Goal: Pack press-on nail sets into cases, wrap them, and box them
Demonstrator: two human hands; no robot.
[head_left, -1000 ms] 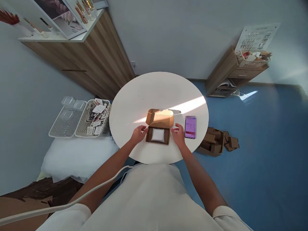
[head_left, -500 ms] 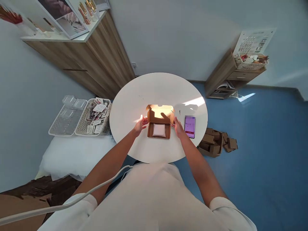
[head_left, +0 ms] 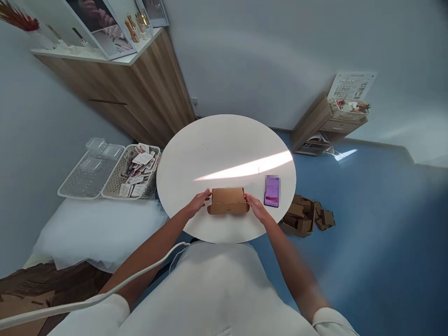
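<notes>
A small brown cardboard box [head_left: 228,196] lies on the round white table, its lid folded down and the front flap sticking out towards me. My left hand [head_left: 199,203] is at the box's left end, with fingertips at the corner of the lid. At the right end, my right hand [head_left: 257,207] has its fingers against the side, and together the hands grip the box between them. The lid hides the inside. A phone with a purple screen [head_left: 272,191] lies just right of my right hand.
The round table [head_left: 224,135] carries a bright sunlit strip. Left of it are a white basket of cards [head_left: 117,184] and an open clear-lidded container [head_left: 75,184]. Several cardboard boxes [head_left: 297,217] are down at the right. A white cable [head_left: 140,275] crosses my left arm.
The box's lid has swung down towards me and now covers the pale pillow-like packet that showed inside. Both hands have come slightly nearer to me with the lid.
</notes>
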